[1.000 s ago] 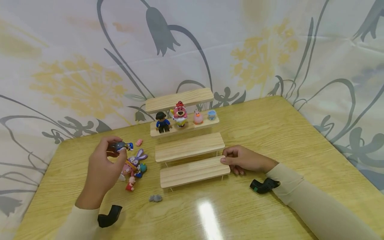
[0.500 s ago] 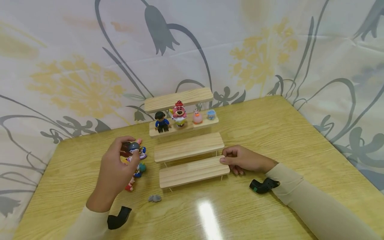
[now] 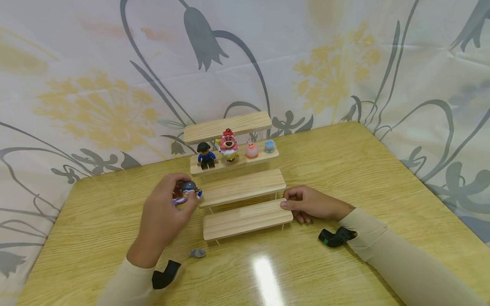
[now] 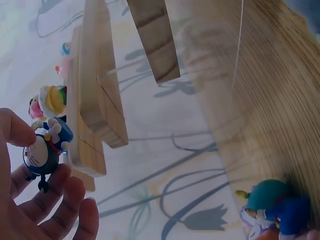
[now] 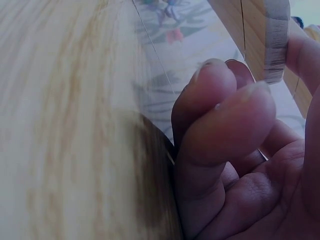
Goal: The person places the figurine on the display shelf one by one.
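Observation:
My left hand [image 3: 182,194] pinches a small blue round-headed figure [image 3: 189,186] between thumb and fingers, just left of the second-lowest step of a tiered wooden stand [image 3: 241,185]. In the left wrist view the figure [image 4: 43,153] hangs close beside the stand [image 4: 95,100]. My right hand [image 3: 294,206] holds the right end of the lowest step [image 3: 246,219], thumb against the board, fingers curled beside it. In the right wrist view the curled fingers [image 5: 220,120] lie next to the board end [image 5: 276,40]. A blue-clad boy [image 3: 206,155], a pink bear [image 3: 228,145] and two tiny figures [image 3: 251,150] stand on the third step.
A small grey piece [image 3: 197,253] lies on the yellow wooden table [image 3: 344,170] in front of the stand. More toys [image 4: 274,206] lie on the table under my left hand, hidden in the head view. A flowered cloth [image 3: 95,85] hangs behind the table.
My left hand has carried the blue figure to the right, from above the toy pile to the stand's left end. The right hand has stayed on the lowest step.

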`<control>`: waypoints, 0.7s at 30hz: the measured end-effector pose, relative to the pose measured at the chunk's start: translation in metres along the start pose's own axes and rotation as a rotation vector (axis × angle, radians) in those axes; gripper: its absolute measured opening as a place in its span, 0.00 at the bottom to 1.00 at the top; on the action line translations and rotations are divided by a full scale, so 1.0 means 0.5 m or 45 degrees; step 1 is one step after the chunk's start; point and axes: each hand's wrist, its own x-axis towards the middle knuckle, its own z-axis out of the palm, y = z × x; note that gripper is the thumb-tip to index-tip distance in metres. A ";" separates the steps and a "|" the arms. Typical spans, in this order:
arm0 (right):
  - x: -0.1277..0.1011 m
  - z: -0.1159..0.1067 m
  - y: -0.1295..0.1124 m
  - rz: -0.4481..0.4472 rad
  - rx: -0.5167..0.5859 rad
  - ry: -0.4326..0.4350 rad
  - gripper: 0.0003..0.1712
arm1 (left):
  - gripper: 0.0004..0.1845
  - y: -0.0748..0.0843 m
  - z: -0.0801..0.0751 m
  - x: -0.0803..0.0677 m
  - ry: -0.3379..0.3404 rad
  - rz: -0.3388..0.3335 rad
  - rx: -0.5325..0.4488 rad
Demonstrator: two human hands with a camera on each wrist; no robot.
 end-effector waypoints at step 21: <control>-0.001 0.001 -0.002 0.003 -0.021 0.002 0.17 | 0.21 0.019 0.025 0.011 -0.023 0.025 0.110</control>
